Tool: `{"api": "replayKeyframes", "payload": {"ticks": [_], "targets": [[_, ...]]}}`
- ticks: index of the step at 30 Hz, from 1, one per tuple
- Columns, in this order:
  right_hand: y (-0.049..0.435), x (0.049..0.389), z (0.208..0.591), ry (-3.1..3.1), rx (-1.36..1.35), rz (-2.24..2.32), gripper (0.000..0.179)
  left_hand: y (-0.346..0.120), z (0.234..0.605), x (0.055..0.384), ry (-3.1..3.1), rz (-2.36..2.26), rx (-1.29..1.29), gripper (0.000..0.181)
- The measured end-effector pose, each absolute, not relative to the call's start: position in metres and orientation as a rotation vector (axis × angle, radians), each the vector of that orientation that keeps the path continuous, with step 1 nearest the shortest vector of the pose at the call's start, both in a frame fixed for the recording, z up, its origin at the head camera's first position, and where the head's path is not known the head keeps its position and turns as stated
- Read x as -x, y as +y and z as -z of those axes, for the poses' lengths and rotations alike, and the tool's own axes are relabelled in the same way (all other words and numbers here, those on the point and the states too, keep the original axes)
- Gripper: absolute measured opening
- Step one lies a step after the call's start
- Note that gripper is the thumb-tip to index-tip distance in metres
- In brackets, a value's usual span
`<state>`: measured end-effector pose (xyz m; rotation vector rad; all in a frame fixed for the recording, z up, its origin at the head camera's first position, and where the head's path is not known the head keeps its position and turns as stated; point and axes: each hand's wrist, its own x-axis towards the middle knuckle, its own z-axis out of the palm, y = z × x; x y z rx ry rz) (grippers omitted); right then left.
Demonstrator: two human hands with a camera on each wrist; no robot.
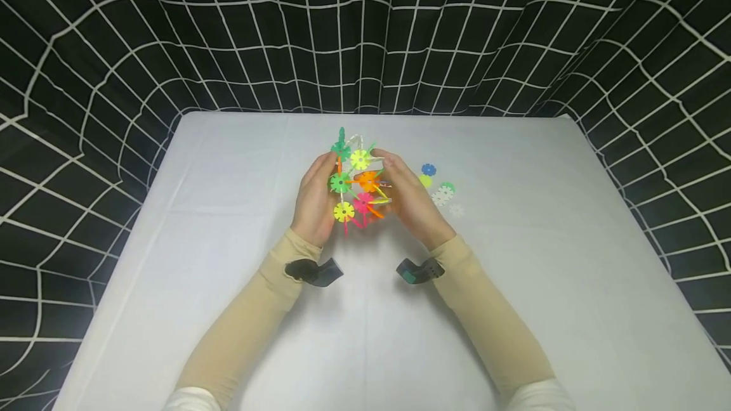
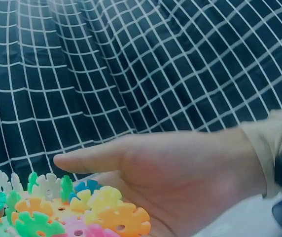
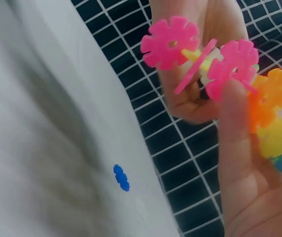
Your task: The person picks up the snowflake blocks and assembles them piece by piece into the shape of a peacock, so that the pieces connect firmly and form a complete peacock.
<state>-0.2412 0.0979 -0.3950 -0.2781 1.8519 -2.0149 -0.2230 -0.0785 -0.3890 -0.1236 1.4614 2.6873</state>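
Between both hands, above the table, is a structure of interlocking snowflake discs (image 1: 341, 182) in green, yellow, orange, pink and clear. The left hand (image 1: 314, 202) holds its left side; in the left wrist view that hand's thumb (image 2: 87, 162) extends above the discs, while most of its fingers are hidden. On the opposite side, the right hand (image 1: 414, 202) grips the structure. Its thumb (image 3: 234, 118) presses against a pink disc (image 3: 237, 61) in the right wrist view. Further pink, orange and yellow discs stand out around that thumb.
Loose snowflake discs lie on the white table (image 1: 240, 221) just right of the right hand: a blue disc (image 1: 428, 170), a yellow disc (image 1: 425, 181), and green and white ones. A black curtain with white grid lines (image 1: 365, 30) surrounds the table's back and sides.
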Motion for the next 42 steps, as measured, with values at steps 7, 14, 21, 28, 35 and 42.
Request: {"api": "replayKeyframes", "payload": {"ticks": [7,14,21,28,35,42], "targets": [[0.100,0.243,0.398,1.820,0.289,2.052,0.053,-0.077,0.390,0.225,1.311,-2.701,0.134,0.025],[0.100,0.243,0.400,1.813,0.213,2.037,0.063,-0.077,0.391,0.225,1.261,-2.701,0.181,0.024],[0.098,0.245,0.401,1.753,0.146,2.069,0.070,-0.075,0.392,0.225,1.284,-2.710,0.244,0.016],[0.102,0.247,0.403,1.789,0.166,2.053,0.055,-0.074,0.394,0.227,1.395,-2.652,0.250,0.016],[0.105,0.246,0.402,1.816,0.144,2.039,0.056,-0.074,0.396,0.226,1.581,-2.547,0.208,0.015],[0.108,0.247,0.400,1.815,0.102,2.054,0.066,-0.074,0.395,0.226,1.635,-2.527,0.193,0.018]]}}
